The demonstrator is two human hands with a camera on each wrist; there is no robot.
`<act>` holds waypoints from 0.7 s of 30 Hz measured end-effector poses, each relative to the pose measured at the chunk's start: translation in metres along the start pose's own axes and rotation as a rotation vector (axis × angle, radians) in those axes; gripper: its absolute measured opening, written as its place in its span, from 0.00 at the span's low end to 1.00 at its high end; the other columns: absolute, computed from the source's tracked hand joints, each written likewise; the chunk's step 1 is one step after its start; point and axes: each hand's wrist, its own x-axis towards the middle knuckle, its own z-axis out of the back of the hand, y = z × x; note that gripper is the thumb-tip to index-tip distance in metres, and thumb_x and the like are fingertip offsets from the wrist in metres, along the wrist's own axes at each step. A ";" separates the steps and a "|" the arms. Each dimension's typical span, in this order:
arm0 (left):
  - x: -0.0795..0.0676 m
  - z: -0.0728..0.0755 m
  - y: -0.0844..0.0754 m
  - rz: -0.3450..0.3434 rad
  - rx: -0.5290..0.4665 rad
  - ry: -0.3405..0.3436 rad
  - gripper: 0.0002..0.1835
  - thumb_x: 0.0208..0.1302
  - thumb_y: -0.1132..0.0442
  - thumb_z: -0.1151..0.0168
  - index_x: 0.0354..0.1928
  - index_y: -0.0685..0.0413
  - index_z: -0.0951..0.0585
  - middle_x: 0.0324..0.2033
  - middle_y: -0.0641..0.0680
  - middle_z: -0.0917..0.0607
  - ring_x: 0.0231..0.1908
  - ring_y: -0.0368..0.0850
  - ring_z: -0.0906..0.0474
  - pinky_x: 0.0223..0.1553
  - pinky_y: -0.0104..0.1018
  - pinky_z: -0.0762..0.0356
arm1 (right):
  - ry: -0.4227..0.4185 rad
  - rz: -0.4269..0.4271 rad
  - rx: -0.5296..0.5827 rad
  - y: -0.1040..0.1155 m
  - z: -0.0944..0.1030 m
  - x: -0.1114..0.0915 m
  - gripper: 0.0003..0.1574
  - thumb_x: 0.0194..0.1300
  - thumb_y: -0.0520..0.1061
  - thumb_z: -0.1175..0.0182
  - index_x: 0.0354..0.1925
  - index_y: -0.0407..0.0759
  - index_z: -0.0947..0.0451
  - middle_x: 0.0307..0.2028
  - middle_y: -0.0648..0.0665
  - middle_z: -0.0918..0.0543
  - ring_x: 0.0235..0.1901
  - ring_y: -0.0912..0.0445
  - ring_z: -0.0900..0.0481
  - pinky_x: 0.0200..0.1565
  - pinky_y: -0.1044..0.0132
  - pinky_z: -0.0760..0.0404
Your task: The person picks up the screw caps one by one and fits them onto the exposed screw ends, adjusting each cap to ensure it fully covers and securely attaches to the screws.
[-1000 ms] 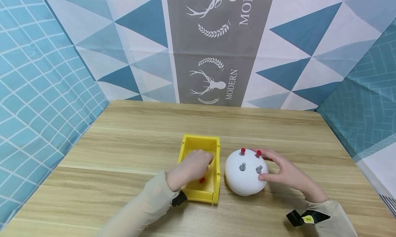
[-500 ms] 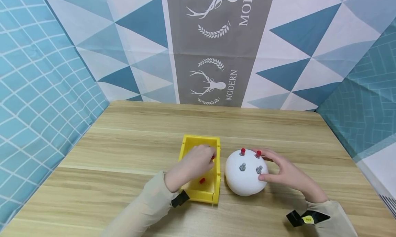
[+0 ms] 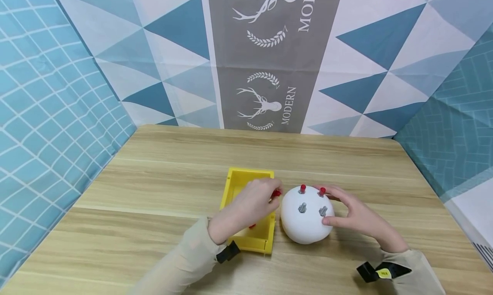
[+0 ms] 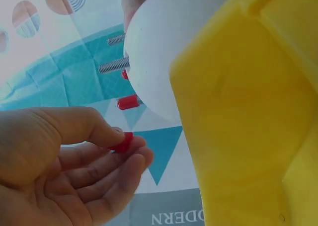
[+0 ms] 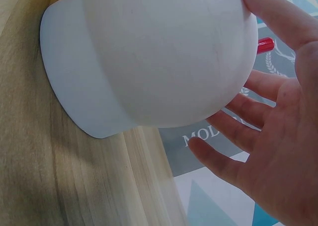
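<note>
Left hand is pinching a red cap between yellow box and white ball; right hand, spread wide, is resting on ball's right. Squaring cap to a near bare bolt should help.

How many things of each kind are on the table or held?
Yellow box: 1
White dome: 1
Red caps: 4 (2 on the dome, 1 in the left hand, 1 in the box)
Bare screws: 2
Total: 8 visible
</note>
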 end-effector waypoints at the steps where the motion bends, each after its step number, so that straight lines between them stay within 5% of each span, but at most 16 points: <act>1: 0.000 0.000 -0.001 -0.006 -0.017 -0.005 0.03 0.56 0.69 0.42 0.33 0.55 0.23 0.24 0.46 0.25 0.24 0.37 0.32 0.24 0.19 0.33 | 0.002 0.003 0.002 0.000 0.000 0.000 0.40 0.49 0.47 0.31 0.60 0.49 0.35 0.57 0.42 0.29 0.52 0.40 0.30 0.46 0.33 0.33; 9: 0.001 0.001 -0.013 -0.060 -0.122 -0.016 0.05 0.59 0.68 0.43 0.38 0.57 0.22 0.32 0.49 0.19 0.28 0.36 0.27 0.30 0.15 0.29 | 0.005 0.011 0.009 0.001 0.000 0.000 0.40 0.50 0.46 0.32 0.60 0.50 0.35 0.57 0.44 0.29 0.52 0.44 0.31 0.47 0.35 0.32; 21: 0.005 -0.002 -0.023 -0.092 -0.105 -0.001 0.08 0.61 0.63 0.42 0.42 0.55 0.21 0.37 0.49 0.17 0.33 0.34 0.23 0.35 0.16 0.27 | 0.002 0.016 0.001 0.000 0.001 0.000 0.40 0.50 0.45 0.32 0.60 0.49 0.35 0.56 0.44 0.29 0.52 0.47 0.30 0.47 0.35 0.33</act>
